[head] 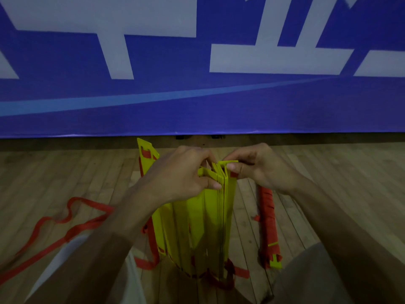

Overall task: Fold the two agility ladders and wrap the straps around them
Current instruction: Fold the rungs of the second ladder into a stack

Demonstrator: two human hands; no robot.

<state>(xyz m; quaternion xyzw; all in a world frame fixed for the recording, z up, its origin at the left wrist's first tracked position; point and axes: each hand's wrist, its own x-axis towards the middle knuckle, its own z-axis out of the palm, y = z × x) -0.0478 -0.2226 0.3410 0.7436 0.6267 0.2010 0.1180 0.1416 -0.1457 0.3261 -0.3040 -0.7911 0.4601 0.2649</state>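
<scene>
- Both forearms come in from the bottom edge and angle inward and up to meet over the middle.
- The yellow rung stack point(203, 227) (first ladder, folded) stands on end on the wooden floor point(65, 172) between the arms, with red strap bits bunched at its base.
- A loose red strap point(72, 224) trails in loops over the floor to the left.
- The second ladder point(268, 218) lies on the floor just right of the stack, bundled and wound in red strap.
- The left hand point(182, 172) is curled over the stack's top left, thumb against the rung faces, gripping it.
- The right hand point(260, 167) pinches the top edge of the rightmost rungs, thumb on the near side.
- A single yellow rung point(145, 156) leans behind the left hand.
- Farthest back is a blue banner point(197, 102) with white characters.
</scene>
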